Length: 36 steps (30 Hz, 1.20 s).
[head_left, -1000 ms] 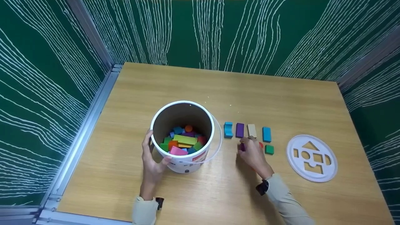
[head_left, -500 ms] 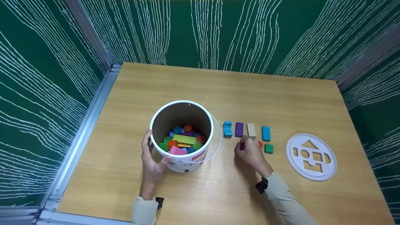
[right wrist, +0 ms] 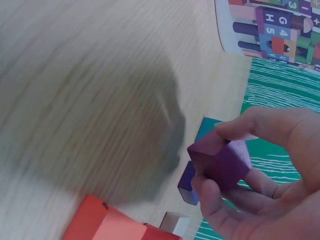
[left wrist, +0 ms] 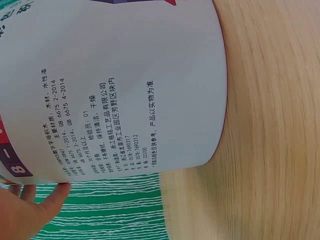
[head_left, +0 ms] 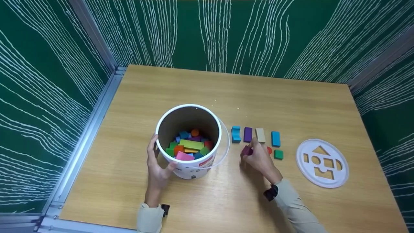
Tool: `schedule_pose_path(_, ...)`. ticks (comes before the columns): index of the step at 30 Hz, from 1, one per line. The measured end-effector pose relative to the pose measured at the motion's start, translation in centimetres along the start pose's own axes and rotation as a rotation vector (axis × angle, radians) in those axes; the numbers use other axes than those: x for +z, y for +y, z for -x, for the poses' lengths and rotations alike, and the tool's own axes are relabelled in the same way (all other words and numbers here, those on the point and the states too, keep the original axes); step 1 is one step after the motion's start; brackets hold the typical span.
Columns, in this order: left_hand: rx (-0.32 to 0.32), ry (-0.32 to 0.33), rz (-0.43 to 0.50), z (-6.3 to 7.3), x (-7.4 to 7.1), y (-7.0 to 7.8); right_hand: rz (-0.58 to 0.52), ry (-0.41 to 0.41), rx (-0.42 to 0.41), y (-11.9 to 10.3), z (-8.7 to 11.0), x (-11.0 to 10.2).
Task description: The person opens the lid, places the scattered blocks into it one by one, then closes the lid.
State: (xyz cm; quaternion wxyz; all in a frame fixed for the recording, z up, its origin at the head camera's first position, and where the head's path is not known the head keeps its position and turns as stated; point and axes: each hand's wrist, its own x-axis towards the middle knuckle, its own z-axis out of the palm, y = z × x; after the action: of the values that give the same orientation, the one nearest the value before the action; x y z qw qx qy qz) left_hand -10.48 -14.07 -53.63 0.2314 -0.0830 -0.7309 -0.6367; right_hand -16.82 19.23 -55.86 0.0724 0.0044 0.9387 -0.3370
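My left hand [head_left: 157, 168] holds the white bucket [head_left: 189, 173] at its left side, thumb on the front near the rim and fingers along the wall. Several coloured blocks lie inside it. In the left wrist view, fingertips touch the bucket's printed wall [left wrist: 130, 60]. Over the table, my right hand [head_left: 261, 158] pinches a purple block [right wrist: 220, 160] between thumb and fingers, tilted. Beyond that hand stand a row of blocks: a blue notched one [head_left: 236, 134], a purple one [head_left: 248, 134], a beige one [head_left: 260, 135] and a blue one [head_left: 276, 138].
A green block [head_left: 278, 154] and a partly hidden red piece [head_left: 269, 150] lie right of my right hand. Farther right is a white round lid [head_left: 305, 171] with shaped cutouts. The bucket's handle [head_left: 229, 142] hangs to its right. Green walls [head_left: 194, 38] border the table [head_left: 226, 207].
My right hand has shifted slightly left with the purple block, which now shows more and is tilted. The left hand and the bucket stay in place.
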Motion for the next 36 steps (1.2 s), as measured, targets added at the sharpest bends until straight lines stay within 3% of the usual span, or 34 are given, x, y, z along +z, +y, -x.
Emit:
schedule_pose_path(9, 0.025, -0.005, 0.011, 0.0, 0.2, 0.0, -0.001, 0.047, -0.054, -0.3, 0.5, -0.3)
schedule_pose_path(19, 0.007, -0.010, 0.005, 0.2, 0.0, 0.2, -0.056, 0.029, -0.063, -2.0, 1.3, -1.3)
schedule_pose_path(36, -0.011, -0.003, 0.011, 0.0, 0.1, 0.2, -0.086, 0.144, -0.379, -7.7, 1.5, -6.4)
